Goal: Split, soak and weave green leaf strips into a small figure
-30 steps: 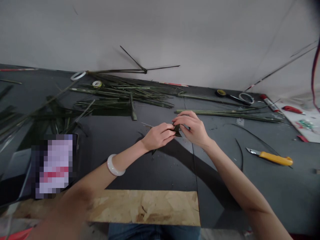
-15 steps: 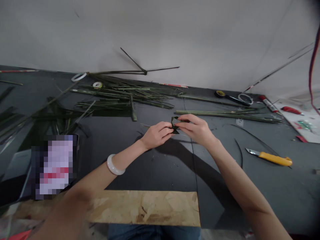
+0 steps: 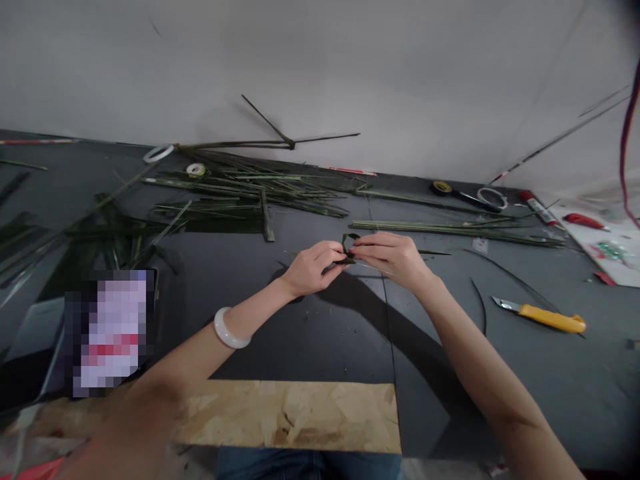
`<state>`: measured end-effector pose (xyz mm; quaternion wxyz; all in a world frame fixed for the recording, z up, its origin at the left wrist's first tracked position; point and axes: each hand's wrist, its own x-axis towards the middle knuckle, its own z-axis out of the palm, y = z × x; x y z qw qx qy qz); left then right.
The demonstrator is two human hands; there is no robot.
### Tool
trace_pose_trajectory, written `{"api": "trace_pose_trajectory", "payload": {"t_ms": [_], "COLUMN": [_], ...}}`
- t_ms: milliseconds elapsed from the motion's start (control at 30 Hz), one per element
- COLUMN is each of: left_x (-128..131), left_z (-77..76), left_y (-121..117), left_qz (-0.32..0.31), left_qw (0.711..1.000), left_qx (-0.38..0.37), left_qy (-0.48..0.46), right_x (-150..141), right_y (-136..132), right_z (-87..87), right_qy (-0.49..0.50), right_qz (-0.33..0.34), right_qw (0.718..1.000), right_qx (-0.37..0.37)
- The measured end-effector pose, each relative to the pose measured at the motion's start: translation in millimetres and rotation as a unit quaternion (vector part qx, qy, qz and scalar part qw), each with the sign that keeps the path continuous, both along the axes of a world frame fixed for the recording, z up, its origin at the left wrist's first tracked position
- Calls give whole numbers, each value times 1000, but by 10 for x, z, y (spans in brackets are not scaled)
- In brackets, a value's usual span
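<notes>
Above the middle of the dark table, both hands pinch one small folded piece of green leaf strip (image 3: 349, 239). My left hand (image 3: 314, 268) is closed on its left side, with a white bangle (image 3: 231, 329) on that wrist. My right hand (image 3: 393, 259) grips the piece from the right, fingers pressed together. A pointed end of leaf sticks out to the right behind the right hand. Thin clear filaments run near the right fingers. Most of the folded piece is hidden by the fingertips.
Behind the hands lie long green leaf strips (image 3: 250, 190) and a thinner bundle (image 3: 450, 230). A yellow-handled utility knife (image 3: 550, 318) lies to the right, blade out. At left is a blurred-out screen (image 3: 113, 333). Tape rolls and a red-and-white tube (image 3: 539, 207) sit towards the back.
My right hand has shifted slightly right and turned, its fingers flattening together over the leaf piece. A leaf tip now shows to the right of that hand. My left hand has hardly moved.
</notes>
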<state>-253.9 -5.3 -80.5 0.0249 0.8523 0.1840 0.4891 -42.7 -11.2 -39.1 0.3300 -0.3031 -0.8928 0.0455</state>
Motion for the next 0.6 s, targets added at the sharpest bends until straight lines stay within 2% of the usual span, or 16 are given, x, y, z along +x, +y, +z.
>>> {"api": "trace_pose_trajectory", "payload": {"t_ms": [200,333,467,600], "left_x": [-23,-29,-21,-23], "left_z": [-8,-2,3,-16], "left_y": [43,56,50,48], "left_qz": [10,34,39,40], "left_qw": [1000,998,998,999], "left_qx": [20,38,49,29], "left_qy": [21,31,20,23], "right_x": [-99,-150,-158,-133], "right_y": [-13,-48,-52,-42], "right_z": [-13,-10,4,39], "right_qy": [43,55,53,41], "right_qz": [-56,-89,-62,-26], "right_qw": [995,991,991,988], "right_qx": [-69,-88,-108,-148]}}
